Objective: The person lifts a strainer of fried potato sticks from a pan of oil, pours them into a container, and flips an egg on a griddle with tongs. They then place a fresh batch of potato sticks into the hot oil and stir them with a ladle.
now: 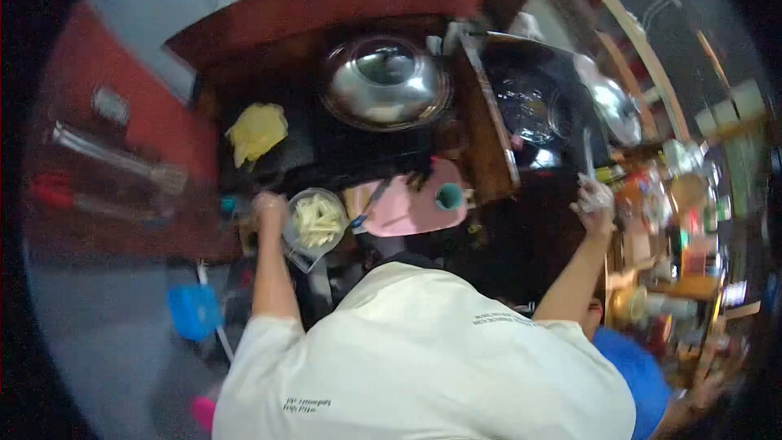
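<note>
Blurred left hand (270,204) beside a round, clear bowl (289,235) of pale, thin strips (318,222), grip impossible to tell, bowl left of a flat pink board (395,216), right hand (596,197) in crinkled, filmy plastic at a slim, pale rod (588,153), grip also unclear, shiny domed metal lid (387,85) beyond.

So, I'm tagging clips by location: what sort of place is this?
Probably a kitchen or food stall: pale cut strips sit in a clear container, a knife lies on a pink cutting board, and a large metal pan or lid is beyond.

Dark counter (295,145), pink board (399,216), metal dome (391,102)
</note>
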A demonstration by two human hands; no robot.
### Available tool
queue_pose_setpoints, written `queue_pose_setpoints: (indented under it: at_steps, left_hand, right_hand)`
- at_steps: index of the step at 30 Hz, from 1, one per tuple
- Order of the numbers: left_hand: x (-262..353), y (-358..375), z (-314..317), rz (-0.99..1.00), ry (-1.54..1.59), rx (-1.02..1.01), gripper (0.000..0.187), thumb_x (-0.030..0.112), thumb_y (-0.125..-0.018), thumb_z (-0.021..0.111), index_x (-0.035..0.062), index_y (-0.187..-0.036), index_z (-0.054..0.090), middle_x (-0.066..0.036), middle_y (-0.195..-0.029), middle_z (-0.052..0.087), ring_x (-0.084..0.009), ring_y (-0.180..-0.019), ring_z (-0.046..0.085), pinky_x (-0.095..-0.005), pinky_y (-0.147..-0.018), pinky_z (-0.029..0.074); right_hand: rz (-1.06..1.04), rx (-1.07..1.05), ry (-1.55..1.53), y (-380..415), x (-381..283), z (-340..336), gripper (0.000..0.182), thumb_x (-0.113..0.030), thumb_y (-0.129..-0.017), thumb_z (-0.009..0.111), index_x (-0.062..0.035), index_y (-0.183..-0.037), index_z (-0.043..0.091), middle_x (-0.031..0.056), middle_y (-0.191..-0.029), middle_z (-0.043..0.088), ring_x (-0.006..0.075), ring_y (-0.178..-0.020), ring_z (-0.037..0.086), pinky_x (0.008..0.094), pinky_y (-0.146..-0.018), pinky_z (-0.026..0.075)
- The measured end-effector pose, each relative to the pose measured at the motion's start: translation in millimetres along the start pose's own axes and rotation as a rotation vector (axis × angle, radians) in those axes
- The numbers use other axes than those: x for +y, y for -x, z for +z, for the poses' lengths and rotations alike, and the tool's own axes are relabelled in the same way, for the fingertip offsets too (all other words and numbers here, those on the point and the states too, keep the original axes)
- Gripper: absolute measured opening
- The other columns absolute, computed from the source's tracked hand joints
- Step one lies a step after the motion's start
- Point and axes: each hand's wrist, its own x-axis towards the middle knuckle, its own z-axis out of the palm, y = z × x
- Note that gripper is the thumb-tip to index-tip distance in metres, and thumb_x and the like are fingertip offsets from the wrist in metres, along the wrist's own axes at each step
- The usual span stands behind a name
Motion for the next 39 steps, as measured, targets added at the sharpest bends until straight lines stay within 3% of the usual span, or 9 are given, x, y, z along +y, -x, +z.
queue_pose_setpoints:
  at_steps: [3, 7, 12, 18, 23, 28, 30, 35, 39]
  left_hand:
    - [14.1, 3.1, 10.2, 0.399, -0.180, 0.200, 0.031, 0.029, -0.083, 0.061, -0.0002, -0.088, 0.071, -0.023, -0.086, 0.067, -0.0377, -0.082, 0.065, -0.0455, -0.072, 0.051]
    - [125.4, 102.3, -18.5, 0.746, 0.388, 0.447, 0.022, 0.023, -0.082, 0.062, 0.0024, -0.081, 0.071, -0.019, -0.076, 0.066, -0.0357, -0.076, 0.065, -0.0439, -0.069, 0.050]
    - [280.3, 203.0, -8.4, 1.418, 0.484, 0.294, 0.015, 0.016, -0.077, 0.066, 0.0059, -0.088, 0.068, -0.012, -0.074, 0.066, -0.0309, -0.068, 0.062, -0.0422, -0.064, 0.049]
    - [424.7, 250.1, 59.0, 1.387, -0.271, 0.169, 0.022, 0.023, -0.085, 0.057, 0.0098, -0.100, 0.065, -0.008, -0.093, 0.068, -0.0267, -0.091, 0.063, -0.0410, -0.081, 0.046]
    - [485.7, 242.1, 112.5, 1.155, -0.466, 0.042, 0.022, 0.018, -0.090, 0.050, 0.0098, -0.105, 0.063, -0.010, -0.102, 0.068, -0.0265, -0.099, 0.063, -0.0394, -0.083, 0.048]
    - [501.1, 258.9, 93.4, 0.955, -0.451, -0.017, 0.024, 0.018, -0.090, 0.052, 0.0077, -0.111, 0.061, -0.013, -0.107, 0.067, -0.0293, -0.103, 0.063, -0.0393, -0.085, 0.050]
    - [514.1, 249.0, 97.5, 0.925, -0.271, -0.029, 0.024, 0.022, -0.090, 0.054, 0.0045, -0.105, 0.060, -0.017, -0.108, 0.065, -0.0323, -0.101, 0.064, -0.0414, -0.085, 0.052]
    - [557.0, 216.7, 95.6, 1.115, 0.029, 0.200, 0.026, 0.028, -0.092, 0.054, 0.0054, -0.092, 0.066, -0.017, -0.100, 0.067, -0.0307, -0.096, 0.065, -0.0393, -0.080, 0.053]
    - [589.8, 212.1, 53.9, 1.178, -0.206, 0.257, 0.026, 0.030, -0.089, 0.058, 0.0073, -0.093, 0.069, -0.017, -0.098, 0.068, -0.0313, -0.094, 0.066, -0.0403, -0.080, 0.053]
  right_hand:
    - [0.010, 0.117, 0.049, -9.7, 4.3, -8.1, 0.019, -0.022, -0.083, 0.067, -0.0042, -0.089, 0.064, -0.0028, -0.062, 0.048, 0.0104, -0.048, 0.047, 0.0365, -0.046, 0.052]
    - [0.059, 0.202, 0.194, -5.6, -8.4, 2.4, 0.014, -0.018, -0.087, 0.063, -0.0052, -0.084, 0.061, -0.0001, -0.059, 0.046, 0.0146, -0.047, 0.046, 0.0436, -0.052, 0.053]
    - [0.177, 0.260, 0.156, -17.0, -15.3, 2.1, 0.017, -0.016, -0.086, 0.063, -0.0016, -0.092, 0.066, -0.0015, -0.057, 0.045, 0.0118, -0.040, 0.043, 0.0397, -0.042, 0.053]
    - [-0.317, -0.023, 1.202, -81.9, 28.6, -71.1, 0.022, -0.019, -0.080, 0.070, -0.0060, -0.069, 0.056, 0.0066, -0.057, 0.053, 0.0227, -0.047, 0.053, 0.0427, -0.048, 0.048]
    - [0.299, 0.221, 0.607, -74.6, 9.7, -67.2, 0.023, -0.020, -0.073, 0.069, -0.0128, -0.095, 0.067, 0.0129, -0.078, 0.066, 0.0310, -0.078, 0.066, 0.0402, -0.072, 0.053]
    - [-0.360, -0.062, 1.580, -90.1, 28.7, -95.9, 0.033, -0.016, -0.067, 0.072, -0.0122, -0.100, 0.068, 0.0139, -0.078, 0.065, 0.0325, -0.086, 0.064, 0.0414, -0.080, 0.051]
    - [-0.354, -0.023, 0.887, -106.7, 43.5, -114.7, 0.025, -0.020, -0.078, 0.070, -0.0035, -0.068, 0.054, 0.0055, -0.059, 0.051, 0.0179, -0.050, 0.053, 0.0349, -0.046, 0.044]
    - [-0.546, -0.078, 0.729, -124.6, 47.7, -125.1, 0.027, -0.021, -0.079, 0.071, -0.0053, -0.065, 0.053, 0.0038, -0.058, 0.051, 0.0168, -0.050, 0.051, 0.0334, -0.047, 0.041]
    - [-0.611, -0.077, 0.790, -133.1, 37.4, -125.6, 0.029, -0.020, -0.081, 0.069, -0.0050, -0.061, 0.054, 0.0028, -0.055, 0.051, 0.0164, -0.048, 0.051, 0.0326, -0.047, 0.040]
